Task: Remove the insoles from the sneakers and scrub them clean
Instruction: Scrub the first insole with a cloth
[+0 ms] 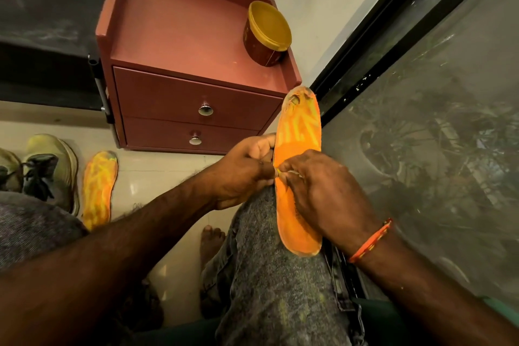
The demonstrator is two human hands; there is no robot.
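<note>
Both hands (247,171) (323,191) on orange insole (299,132), print too worn to read

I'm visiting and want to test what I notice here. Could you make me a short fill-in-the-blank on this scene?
1. Both hands, the left hand and the right hand, hold an orange insole over the person's ____.
2. A second insole lies on the ____ beside the sneaker.
3. The round tub stands on the ____ cabinet.

Missing words: knee; floor; red

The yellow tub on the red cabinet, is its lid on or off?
On. The yellow lid covers the tub, which stands upright.
</note>
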